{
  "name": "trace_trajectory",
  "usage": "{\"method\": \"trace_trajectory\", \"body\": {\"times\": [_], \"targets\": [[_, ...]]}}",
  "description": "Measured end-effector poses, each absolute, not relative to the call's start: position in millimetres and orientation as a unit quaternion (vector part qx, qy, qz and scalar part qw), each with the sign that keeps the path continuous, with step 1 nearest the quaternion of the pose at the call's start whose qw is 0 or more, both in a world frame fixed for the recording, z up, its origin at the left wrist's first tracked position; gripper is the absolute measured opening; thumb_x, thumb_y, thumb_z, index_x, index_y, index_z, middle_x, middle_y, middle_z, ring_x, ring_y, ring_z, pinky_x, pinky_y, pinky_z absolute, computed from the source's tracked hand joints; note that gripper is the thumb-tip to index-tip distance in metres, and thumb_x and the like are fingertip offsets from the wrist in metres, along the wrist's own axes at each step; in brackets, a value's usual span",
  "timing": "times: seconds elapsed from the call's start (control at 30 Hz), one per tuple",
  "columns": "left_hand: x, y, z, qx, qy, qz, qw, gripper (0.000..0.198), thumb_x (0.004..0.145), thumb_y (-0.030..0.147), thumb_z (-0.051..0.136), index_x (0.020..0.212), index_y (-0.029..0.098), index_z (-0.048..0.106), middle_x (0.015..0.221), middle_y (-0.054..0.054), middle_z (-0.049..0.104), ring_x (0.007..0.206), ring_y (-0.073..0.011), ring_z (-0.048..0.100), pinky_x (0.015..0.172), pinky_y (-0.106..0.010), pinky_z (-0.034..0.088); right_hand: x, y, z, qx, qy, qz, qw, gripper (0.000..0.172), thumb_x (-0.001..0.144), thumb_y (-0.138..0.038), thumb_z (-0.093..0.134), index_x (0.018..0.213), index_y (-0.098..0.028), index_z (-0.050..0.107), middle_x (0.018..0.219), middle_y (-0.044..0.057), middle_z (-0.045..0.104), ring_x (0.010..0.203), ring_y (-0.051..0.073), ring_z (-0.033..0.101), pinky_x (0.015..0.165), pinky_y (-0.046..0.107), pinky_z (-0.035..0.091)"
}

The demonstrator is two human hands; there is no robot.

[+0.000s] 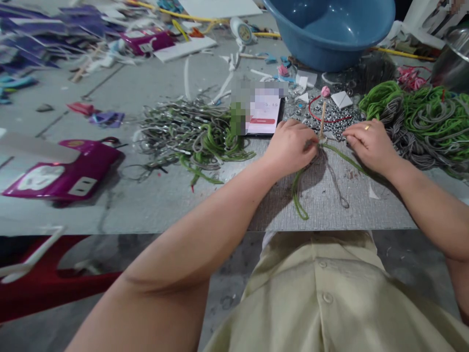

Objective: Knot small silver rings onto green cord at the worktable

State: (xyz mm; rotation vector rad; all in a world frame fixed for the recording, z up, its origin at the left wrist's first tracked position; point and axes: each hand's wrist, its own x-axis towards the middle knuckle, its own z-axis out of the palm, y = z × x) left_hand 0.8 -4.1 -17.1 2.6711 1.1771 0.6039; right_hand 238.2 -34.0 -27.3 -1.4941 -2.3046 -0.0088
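Near the table's front edge, my left hand [293,146] is closed in a pinch on a green and grey cord [342,155]. A looped green end and a looped grey end of it hang down over the tabletop. Just beyond those fingertips a thin wooden stick [323,117] stands upright with a pink knob on top. My right hand [372,146], wearing a ring, has its fingers drawn together beside scattered small metal rings [331,128]. The green cord runs toward its palm. Whatever its fingertips grip is hidden.
A phone [264,115] lies left of my hands, by a pile of cords with metal pieces [190,129]. More green and grey cords [436,122] are heaped at right. A blue basin [330,54] stands behind. Purple devices [69,168] and scraps lie left.
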Motion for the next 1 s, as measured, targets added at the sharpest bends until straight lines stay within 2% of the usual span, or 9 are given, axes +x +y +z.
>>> {"method": "trace_trajectory", "body": {"times": [0.23,0.47,0.73,1.0], "targets": [[-2,1,-23,0.896,0.366,0.235,0.092,0.034,0.082,0.015,0.045,0.092,0.020,0.077,0.104,-0.007,0.075,0.109,-0.0256,0.061,0.100,-0.046,0.045,255,-18,-47,-0.568,-0.801,-0.048,0.182,0.037,0.098,-0.028,0.042,0.111,-0.022,0.076,0.124,0.015,0.067,0.121,0.034,0.055,0.100,0.061,0.037],[-2,-2,-17,0.900,0.347,0.237,0.116,0.034,0.081,0.015,0.047,0.093,0.019,0.078,0.107,-0.008,0.075,0.110,-0.0261,0.061,0.102,-0.046,0.045,249,-23,-38,-0.569,-0.801,-0.065,0.175,0.034,0.097,-0.028,0.045,0.092,-0.019,0.077,0.105,0.014,0.071,0.106,0.031,0.061,0.097,0.052,0.042],[-2,1,-22,0.900,0.335,0.254,0.114,0.033,0.081,0.016,0.047,0.091,0.019,0.079,0.103,-0.007,0.075,0.108,-0.0263,0.062,0.100,-0.047,0.047,245,-25,-34,-0.607,-0.778,-0.069,0.147,0.029,0.092,-0.025,0.053,0.094,-0.019,0.081,0.107,0.013,0.074,0.104,0.030,0.062,0.094,0.047,0.043],[-2,3,-24,0.902,0.338,0.242,0.115,0.034,0.081,0.017,0.048,0.093,0.019,0.079,0.105,-0.007,0.075,0.107,-0.0260,0.061,0.102,-0.049,0.046,247,-25,-40,-0.614,-0.767,-0.067,0.171,0.026,0.090,-0.024,0.056,0.092,-0.023,0.082,0.109,0.010,0.075,0.108,0.030,0.061,0.096,0.050,0.043]]}}
